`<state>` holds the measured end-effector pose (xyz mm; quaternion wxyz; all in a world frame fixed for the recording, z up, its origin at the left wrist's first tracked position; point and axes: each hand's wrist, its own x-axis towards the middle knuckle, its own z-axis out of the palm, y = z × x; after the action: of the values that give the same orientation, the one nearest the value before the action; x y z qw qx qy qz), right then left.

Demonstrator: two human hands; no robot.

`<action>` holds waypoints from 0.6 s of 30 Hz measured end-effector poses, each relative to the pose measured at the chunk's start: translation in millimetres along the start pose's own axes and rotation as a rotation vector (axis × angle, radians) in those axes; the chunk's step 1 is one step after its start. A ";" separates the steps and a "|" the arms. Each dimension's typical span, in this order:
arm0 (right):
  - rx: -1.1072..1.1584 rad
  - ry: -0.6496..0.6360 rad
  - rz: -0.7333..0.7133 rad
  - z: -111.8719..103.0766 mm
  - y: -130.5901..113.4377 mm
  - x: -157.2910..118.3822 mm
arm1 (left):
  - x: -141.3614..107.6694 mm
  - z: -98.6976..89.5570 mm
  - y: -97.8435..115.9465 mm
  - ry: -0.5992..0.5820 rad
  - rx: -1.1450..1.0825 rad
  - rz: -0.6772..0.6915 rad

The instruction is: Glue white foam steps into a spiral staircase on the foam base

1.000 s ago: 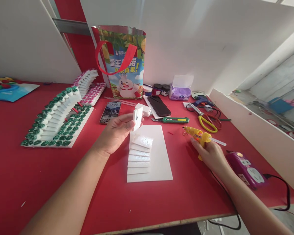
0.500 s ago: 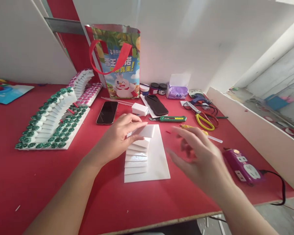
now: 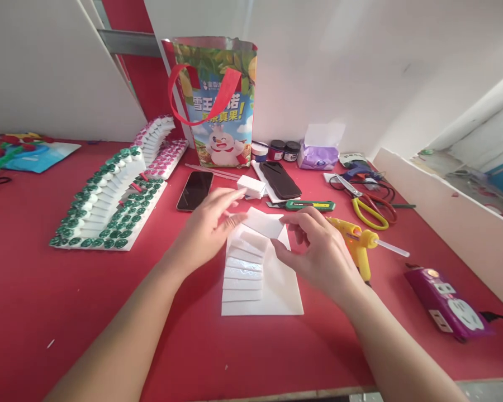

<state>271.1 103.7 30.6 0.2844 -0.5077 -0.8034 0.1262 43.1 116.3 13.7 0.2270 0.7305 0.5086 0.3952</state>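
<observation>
A small white rectangular piece [image 3: 263, 223] is held by its right edge between the thumb and index finger of my right hand [image 3: 321, 254]. It lies tilted over the top of a curving row of overlapping white strips [image 3: 243, 273], which look like little stairs. Under them is a flat white board [image 3: 283, 296]. My left hand [image 3: 205, 231] is at the piece's left corner, its index finger and thumb apart; the thumb tip is beside or touching that corner. Just beyond is a stack of white pieces [image 3: 251, 186].
Right of my right hand lies a yellow glue gun [image 3: 362, 240], with scissors [image 3: 371, 218] and a purple power strip [image 3: 448, 304] around it. A green cutter [image 3: 310, 206] and two phones [image 3: 195, 191] lie behind. A green-decorated stair model [image 3: 104, 206] stands left; a bag [image 3: 222, 111] stands behind.
My right hand has moved left and taken the white piece's right edge. The left hand's pinch has loosened, and the piece has turned clockwise. The glue gun is now less covered; the view has shifted.
</observation>
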 end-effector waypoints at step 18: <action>0.156 -0.099 0.076 20.2 10.0 -4.7 | -12.8 11.5 -13.0 -0.075 -0.219 -0.623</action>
<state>268.3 105.7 7.9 0.2781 -0.5072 -0.7844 0.2238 42.9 110.2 -7.0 0.4328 0.5249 0.6534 0.3319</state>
